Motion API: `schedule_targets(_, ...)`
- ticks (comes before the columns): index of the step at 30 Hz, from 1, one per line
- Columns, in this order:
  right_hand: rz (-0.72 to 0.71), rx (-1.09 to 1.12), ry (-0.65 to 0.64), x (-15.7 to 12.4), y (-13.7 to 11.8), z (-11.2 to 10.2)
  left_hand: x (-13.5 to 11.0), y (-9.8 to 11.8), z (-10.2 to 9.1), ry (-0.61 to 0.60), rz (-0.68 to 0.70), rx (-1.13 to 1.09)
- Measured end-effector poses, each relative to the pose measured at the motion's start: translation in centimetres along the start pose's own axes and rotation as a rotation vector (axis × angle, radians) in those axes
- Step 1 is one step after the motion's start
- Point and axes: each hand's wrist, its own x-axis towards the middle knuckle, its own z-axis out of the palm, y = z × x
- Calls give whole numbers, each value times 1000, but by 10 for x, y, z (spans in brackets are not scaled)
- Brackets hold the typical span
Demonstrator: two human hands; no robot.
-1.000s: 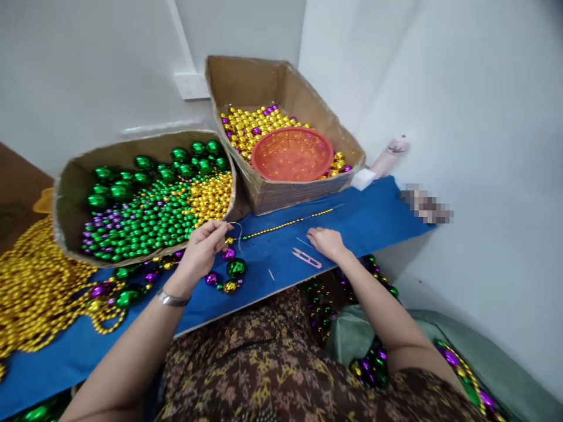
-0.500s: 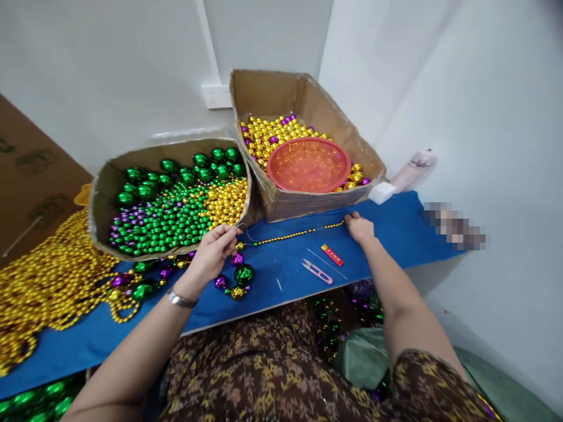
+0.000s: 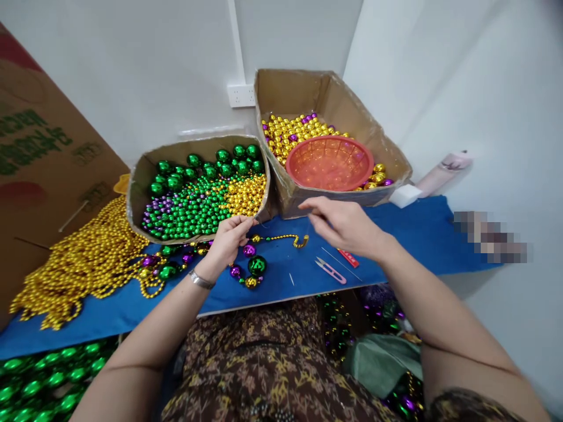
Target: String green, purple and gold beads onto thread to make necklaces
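Note:
Fingertips of my left hand (image 3: 231, 239) pinch a thin thread (image 3: 263, 224) just in front of the box of green beads. A short string of small gold beads (image 3: 284, 237) lies on the blue cloth between my hands, its right end curled. To the right of it, my right hand (image 3: 345, 225) hovers over the cloth with its thumb and forefinger apart, and I see nothing held in it. Below my left hand rests a strand of large green, purple and gold beads (image 3: 257, 266). Pink thread snips (image 3: 334, 272), a long needle (image 3: 338, 262) and a red packet (image 3: 349, 258) lie below my right hand.
A cardboard box (image 3: 132, 193) of green, purple and gold beads stands at the back. Beside it, another box (image 3: 303, 203) holds gold beads and a red plastic basket (image 3: 329, 181). Gold bead strands (image 3: 88, 258) are heaped at left. A white block (image 3: 405, 196) sits at right.
My right hand has let go of the gold bead string and moved left and nearer. The string's right end has dropped and curled. My left hand keeps its pinch; the view has shifted.

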Motion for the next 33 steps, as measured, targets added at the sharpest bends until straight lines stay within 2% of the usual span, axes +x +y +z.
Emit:
schedule_targets(4, -207, -99, -135, 29, -30, 23, -4, 6, 6, -50, 107, 163)
schedule_targets(9, -315, -164, -167, 56, -30, 50, -11, 12, 8, -232, 133, 236)
schedule_targets(15, -263, -21, -154, 64, -20, 64, -16, 10, -5, -381, 86, 254)
schedule_targets(18, -256, 21, -147, 65, -20, 70, -16, 10, -5, -420, 137, 332)
schedule_targets(23, -230, 15, -124, 66, -20, 70, -15, 13, -3, -412, 227, 423)
schedule_targets(26, -117, 1, -152, 58, -11, 61, -16, 18, -8, -361, 228, 434)
schedule_targets(28, -1, 140, -206, 49, -5, 54, -16, 23, -13, -322, 242, 466)
schedule_targets(30, 109, 484, -214, 42, -5, 50, -15, 27, -15, -310, 279, 510)
schedule_targets(33, 195, 1077, -86, 41, -21, 50, -13, 31, -10, -342, 381, 611)
